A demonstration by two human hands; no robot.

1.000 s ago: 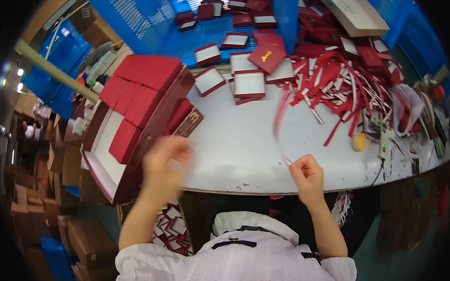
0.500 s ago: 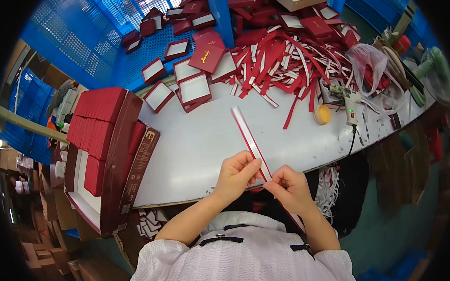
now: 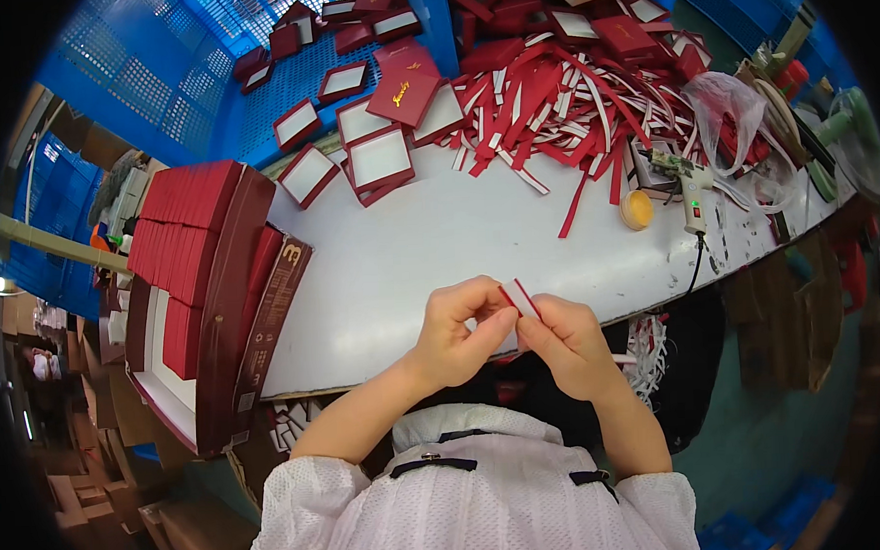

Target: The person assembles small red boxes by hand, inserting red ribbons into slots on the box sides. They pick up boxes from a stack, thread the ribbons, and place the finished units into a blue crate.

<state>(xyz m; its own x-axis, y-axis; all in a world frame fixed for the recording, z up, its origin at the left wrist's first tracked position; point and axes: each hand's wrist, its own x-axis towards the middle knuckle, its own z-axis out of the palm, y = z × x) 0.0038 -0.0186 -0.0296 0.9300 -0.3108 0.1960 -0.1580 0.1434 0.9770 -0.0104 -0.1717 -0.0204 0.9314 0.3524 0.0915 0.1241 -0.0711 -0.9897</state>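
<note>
Over the near edge of the white table (image 3: 439,246), my left hand (image 3: 458,333) and my right hand (image 3: 568,343) meet, pinching a short red-and-white paper strip (image 3: 520,296) between the fingertips. The strip is folded up small, and only its top end shows above my fingers. A heap of the same red and white strips (image 3: 560,96) lies at the far side of the table, with small red boxes with white insides (image 3: 378,161) beside it on the left.
A stack of flat red box pieces (image 3: 181,226) sits in a dark red tray (image 3: 233,302) at the table's left end. A glue gun (image 3: 691,193) with its cord and a yellow round tin (image 3: 636,210) lie right. Blue crates (image 3: 191,80) stand behind.
The long strip I held stretched out over the table is now folded into a short piece between both hands. My hands have drawn close together at the near edge.
</note>
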